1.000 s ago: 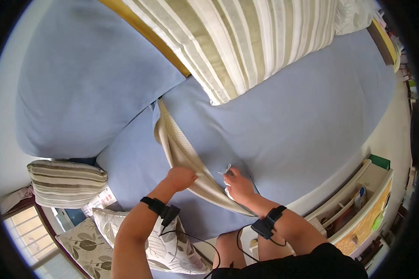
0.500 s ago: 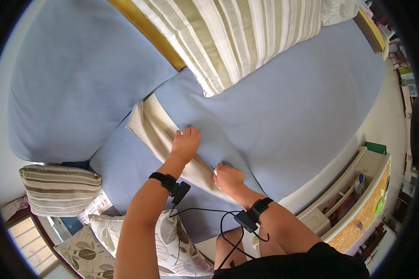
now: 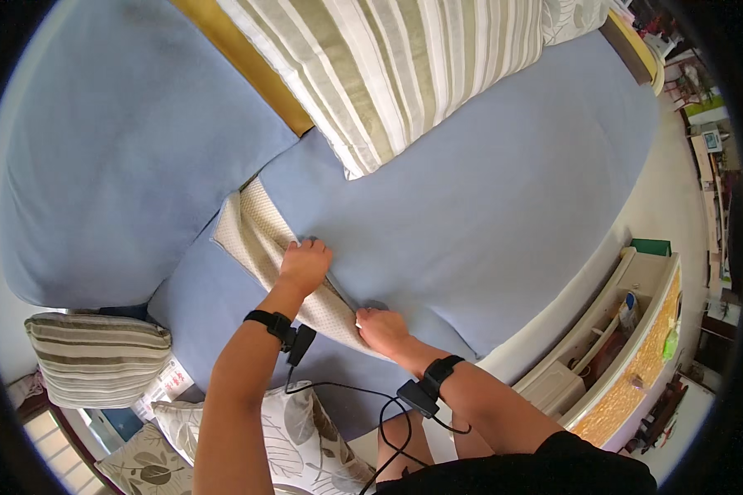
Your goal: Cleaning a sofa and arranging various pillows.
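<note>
A blue sofa seat cover is spread in front of me, with a beige dotted fabric strip showing along its near left edge. My left hand has its fingers closed over the blue edge where it meets the beige strip. Nearer to me and to the right, my right hand pinches the same edge, thumb and fingers together. Between the two hands the edge runs slantwise, and soft creases spread from it. What lies under the fingers is hidden. Both wrists wear black bands with small cabled boxes.
A large striped cushion lies on the far side, beside a yellow board. To the left are a blue backrest and a smaller striped cushion. A leaf-patterned cushion sits near my legs. At right stands a cream drawer unit.
The view has shifted slightly, so the sofa and both hands appear farther left. Both hands keep their hold on the blue edge, and the creases near my right hand have flattened somewhat.
</note>
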The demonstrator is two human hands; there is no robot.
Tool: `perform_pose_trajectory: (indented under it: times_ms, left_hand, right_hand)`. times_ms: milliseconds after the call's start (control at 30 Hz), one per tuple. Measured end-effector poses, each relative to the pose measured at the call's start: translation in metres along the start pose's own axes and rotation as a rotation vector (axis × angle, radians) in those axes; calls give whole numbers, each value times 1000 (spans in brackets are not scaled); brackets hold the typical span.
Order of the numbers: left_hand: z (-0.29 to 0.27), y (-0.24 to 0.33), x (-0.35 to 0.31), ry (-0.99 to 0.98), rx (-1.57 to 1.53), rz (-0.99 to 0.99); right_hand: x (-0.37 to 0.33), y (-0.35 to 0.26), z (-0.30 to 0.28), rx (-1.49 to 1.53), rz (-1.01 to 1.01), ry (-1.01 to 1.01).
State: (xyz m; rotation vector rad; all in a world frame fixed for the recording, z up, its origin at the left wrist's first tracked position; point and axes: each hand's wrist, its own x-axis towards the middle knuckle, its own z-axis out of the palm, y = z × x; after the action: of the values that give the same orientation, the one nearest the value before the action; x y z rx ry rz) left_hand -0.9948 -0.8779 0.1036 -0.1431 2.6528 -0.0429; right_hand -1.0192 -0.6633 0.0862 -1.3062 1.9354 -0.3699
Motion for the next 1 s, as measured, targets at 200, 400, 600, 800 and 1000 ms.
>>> perform_pose_trajectory:
  times_ms: [200,400,600,800,1000]
  left_hand:
    - [16,19,10,-26,33,-203]
    - [-20,51,-5,-189,-36,105]
    - [6,150,-50,-400,-703,474]
    - [19,159,-81,-319,-402,297]
    - [19,181,-43,131,-123,362]
  right_hand:
    - [-31,0,8,29,185,75]
    - [-146,40,3,144,505,-90]
    - [-181,-3,13,1334,657,-1002]
    - [-196,3,65,450,697,57]
    - [-192,47,49,126,589,-4]
